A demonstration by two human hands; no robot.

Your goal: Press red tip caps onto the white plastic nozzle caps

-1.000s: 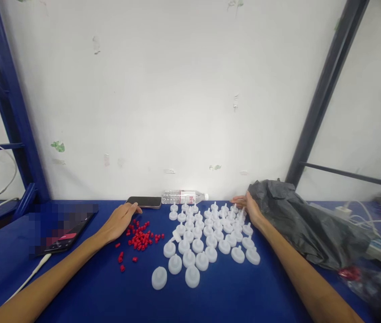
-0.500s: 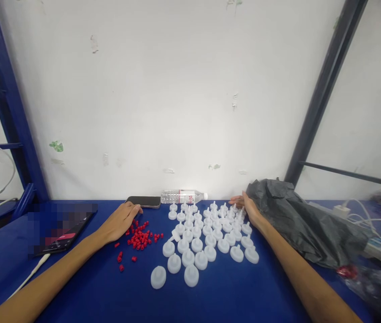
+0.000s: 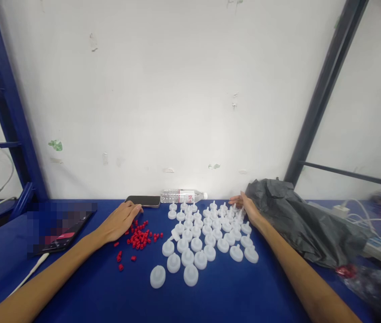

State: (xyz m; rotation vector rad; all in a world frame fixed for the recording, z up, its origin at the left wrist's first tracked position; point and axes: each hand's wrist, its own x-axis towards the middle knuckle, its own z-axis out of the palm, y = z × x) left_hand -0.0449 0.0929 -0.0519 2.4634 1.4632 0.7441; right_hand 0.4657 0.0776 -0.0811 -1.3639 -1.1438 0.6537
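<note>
Several white plastic caps (image 3: pixel 204 233) stand in rows on the blue table (image 3: pixel 110 291). To their left lies a heap of small red pieces (image 3: pixel 139 237). My left hand (image 3: pixel 119 220) rests flat on the table beside the red heap, fingers stretched toward a dark phone (image 3: pixel 143 201). My right hand (image 3: pixel 247 207) lies open at the far right edge of the caps, fingers stretched out and touching the nearest ones. Neither hand holds anything.
A clear water bottle (image 3: pixel 183 196) lies against the white wall. A crumpled black plastic bag (image 3: pixel 301 222) sits right of my right hand. Another phone with a white cable (image 3: pixel 63 237) lies at the left. Cables and a power strip (image 3: pixel 361 215) crowd the far right.
Both hands stay almost where they were; the view has shifted very slightly.
</note>
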